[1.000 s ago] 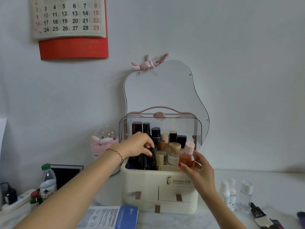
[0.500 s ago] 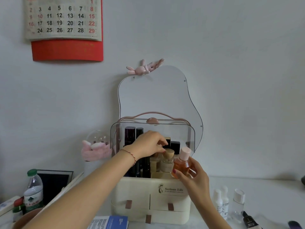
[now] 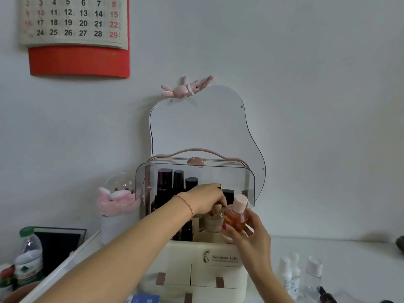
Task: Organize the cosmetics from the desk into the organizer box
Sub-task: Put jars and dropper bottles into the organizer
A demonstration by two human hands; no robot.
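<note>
Orange bottle (image 3: pixel 237 217), pink cap, pinched in right grip (image 3: pixel 251 235) at front right rim of organizer box (image 3: pixel 196 272). Left grip (image 3: pixel 207 199) curled over clear wood-capped bottle (image 3: pixel 213 221) just beside. Tight gap between; dark tubes (image 3: pixel 166 189) crowd left, clear lid (image 3: pixel 196 173) raised. Small bottles (image 3: pixel 295 274) on white worktop (image 3: pixel 349 270) right. Calendar (image 3: pixel 72 20) on wall.

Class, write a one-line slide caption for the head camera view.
Right hand holds an orange bottle at the organizer box; left hand reaches among the bottles inside.
</note>
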